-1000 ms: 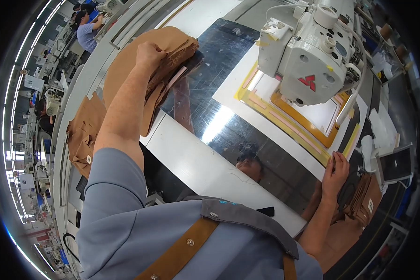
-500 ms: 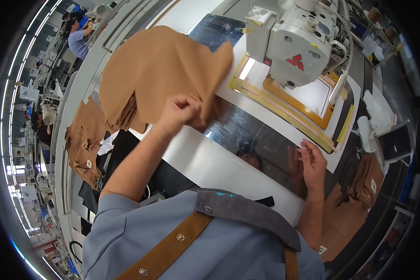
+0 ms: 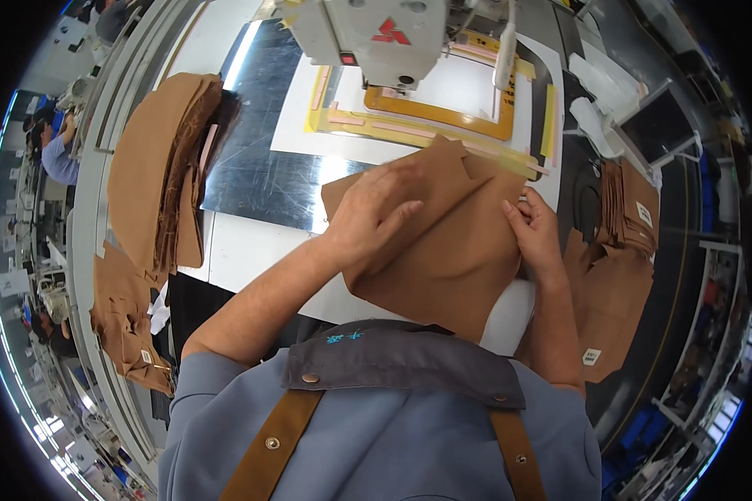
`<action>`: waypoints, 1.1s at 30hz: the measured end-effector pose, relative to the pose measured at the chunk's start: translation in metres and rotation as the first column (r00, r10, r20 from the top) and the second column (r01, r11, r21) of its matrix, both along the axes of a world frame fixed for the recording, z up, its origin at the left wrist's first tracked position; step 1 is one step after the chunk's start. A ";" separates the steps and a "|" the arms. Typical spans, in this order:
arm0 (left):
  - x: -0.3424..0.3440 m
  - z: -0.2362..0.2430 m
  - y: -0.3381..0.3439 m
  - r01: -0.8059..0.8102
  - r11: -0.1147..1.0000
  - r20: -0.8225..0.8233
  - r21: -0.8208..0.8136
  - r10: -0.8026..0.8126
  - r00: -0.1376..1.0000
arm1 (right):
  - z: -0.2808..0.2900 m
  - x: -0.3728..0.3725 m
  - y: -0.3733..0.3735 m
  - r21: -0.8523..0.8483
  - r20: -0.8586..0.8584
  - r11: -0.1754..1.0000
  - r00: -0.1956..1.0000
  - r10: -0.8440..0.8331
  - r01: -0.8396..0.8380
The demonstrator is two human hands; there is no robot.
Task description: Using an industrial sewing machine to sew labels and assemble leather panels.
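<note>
The sewing machine (image 3: 376,37) is cut off at the top edge, so only its lower body and needle end show, and the part of the yellow frame (image 3: 439,117) just under it is hidden by the machine. The near end of the brown cloth piece (image 3: 443,242) runs down behind the person's grey collar (image 3: 401,371), and its far corner lies over the near edge of the yellow frame. That cloth piece lies flat on the white worktop (image 3: 251,250), just in front of the sewing machine. The left hand (image 3: 376,213) rests on the cloth piece with fingers loosely spread and pressing down, open and flat rather than gripping. The right hand (image 3: 535,230) sits at the cloth's right edge, on the side away from the stack, with its fingertips pinched together on that edge; whether the thumb goes under the cloth is hard to make out. To the left of the sewing machine a stack of brown cloth (image 3: 163,167) stands well apart from both hands. To the right of the machine, past the right hand, more brown pieces with small white tags (image 3: 622,234) lie on a darker surface, bent by the lens. A small screen (image 3: 660,125) stands right of the machine, its face too dark to read.
</note>
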State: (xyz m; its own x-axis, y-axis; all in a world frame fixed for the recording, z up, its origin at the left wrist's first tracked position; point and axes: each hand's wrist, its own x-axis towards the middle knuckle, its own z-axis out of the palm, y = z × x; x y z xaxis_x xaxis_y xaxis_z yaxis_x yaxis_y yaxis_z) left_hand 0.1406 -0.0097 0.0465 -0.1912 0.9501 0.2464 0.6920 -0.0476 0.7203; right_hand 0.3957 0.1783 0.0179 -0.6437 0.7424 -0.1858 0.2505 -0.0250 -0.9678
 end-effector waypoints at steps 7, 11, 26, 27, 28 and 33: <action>-0.006 -0.005 0.057 0.150 0.962 -0.194 -0.229 -0.196 0.961 | 0.038 -0.013 -0.024 0.409 0.179 0.886 0.972 0.155 -0.217; -0.031 -0.007 0.024 -0.044 0.960 -0.003 -0.275 0.045 0.999 | 0.037 0.000 -0.009 0.441 0.054 0.897 0.998 0.018 -0.040; -0.116 -0.018 0.036 -0.356 0.793 0.220 -0.494 0.510 0.832 | 0.003 -0.045 0.045 0.631 0.205 0.776 0.959 -0.195 0.023; -0.116 -0.018 0.041 -0.356 0.802 0.251 -0.480 0.514 0.820 | 0.003 -0.047 0.047 0.586 0.201 0.808 0.955 -0.217 0.060; -0.117 -0.018 0.044 -0.351 0.803 0.252 -0.481 0.510 0.822 | 0.001 -0.047 0.051 0.586 0.203 0.808 0.954 -0.222 0.063; -0.122 -0.020 0.058 -0.516 0.736 -0.017 -0.438 0.567 0.824 | -0.012 -0.053 0.074 0.783 0.251 0.622 0.921 -0.298 -0.012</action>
